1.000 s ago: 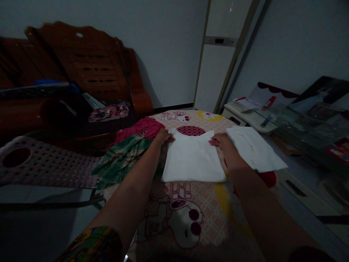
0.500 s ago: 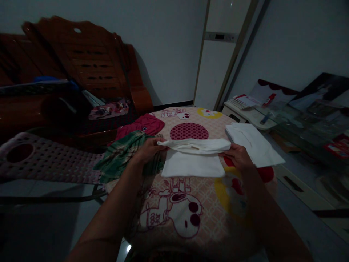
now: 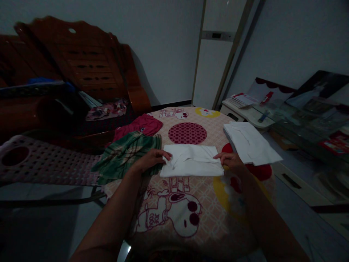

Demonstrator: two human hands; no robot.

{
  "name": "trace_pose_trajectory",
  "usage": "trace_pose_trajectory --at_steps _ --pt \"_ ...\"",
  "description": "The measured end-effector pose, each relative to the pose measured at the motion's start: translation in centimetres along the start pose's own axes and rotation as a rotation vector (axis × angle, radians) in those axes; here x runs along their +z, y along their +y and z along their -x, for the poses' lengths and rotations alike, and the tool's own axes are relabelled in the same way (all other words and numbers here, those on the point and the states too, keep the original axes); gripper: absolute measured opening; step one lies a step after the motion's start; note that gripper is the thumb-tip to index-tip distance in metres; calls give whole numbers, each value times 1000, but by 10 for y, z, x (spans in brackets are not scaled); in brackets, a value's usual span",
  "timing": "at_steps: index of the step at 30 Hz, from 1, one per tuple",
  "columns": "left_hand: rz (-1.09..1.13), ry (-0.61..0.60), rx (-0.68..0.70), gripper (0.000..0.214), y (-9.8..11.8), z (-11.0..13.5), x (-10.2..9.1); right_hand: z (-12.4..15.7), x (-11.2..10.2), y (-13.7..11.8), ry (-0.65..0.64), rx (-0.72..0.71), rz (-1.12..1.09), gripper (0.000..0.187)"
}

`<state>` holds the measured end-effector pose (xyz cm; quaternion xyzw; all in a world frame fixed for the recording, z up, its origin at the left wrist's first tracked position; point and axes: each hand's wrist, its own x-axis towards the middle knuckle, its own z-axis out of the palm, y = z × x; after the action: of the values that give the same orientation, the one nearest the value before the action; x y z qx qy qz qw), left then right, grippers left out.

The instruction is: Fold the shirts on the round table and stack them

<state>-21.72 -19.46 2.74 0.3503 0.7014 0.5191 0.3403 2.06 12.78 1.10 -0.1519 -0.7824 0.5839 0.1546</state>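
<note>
At the upper left of the frame we see a carved wooden seat, and below it, toward the left edge, a woven chair. Going right, a pink garment lies just behind a green plaid one, both by the left side of the cloth-covered counter. Next comes our left hand, its grip pinched on the left edge of the white garment, where the cloth puckers a little. That garment lies folded flat near the centre of the frame, just below a dark pink oval in the cover. At its other end, our right hand has its fingertips touching the right edge (the thumb is hidden, so we cannot tell whether that grip is closed on the cloth). To do this fold well, we think both edges should be drawn gently apart at an even height, so the wrinkled upper layer lies straight, and the pucker on the left smoothed before pressing the crease. Farther right, near our right hand, lies a white folded pile; we would do well to leave it undisturbed.
</note>
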Motion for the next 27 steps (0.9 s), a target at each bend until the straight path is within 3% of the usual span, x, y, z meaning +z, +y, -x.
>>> trace_pose_trajectory --at_steps 3,9,14,17,21,24,27 --pt "-60 -39 15 15 -4 1 -1 0 0 -1 -41 -5 82 16" --pt "-156 -64 39 15 -2 2 -2 -1 2 4 31 15 49 20" --pt "-183 -43 -67 24 3 4 -3 -4 9 2 108 99 80 20" --pt "-369 -46 -112 29 8 3 -5 -7 11 2 147 128 160 22" --pt "-685 81 11 31 22 -4 -1 -8 10 3 165 142 303 20" --pt "-704 167 149 32 27 -14 9 -12 11 0 195 172 238 17" --pt "-646 131 325 36 24 -32 22 -20 16 -6 316 239 46 18"
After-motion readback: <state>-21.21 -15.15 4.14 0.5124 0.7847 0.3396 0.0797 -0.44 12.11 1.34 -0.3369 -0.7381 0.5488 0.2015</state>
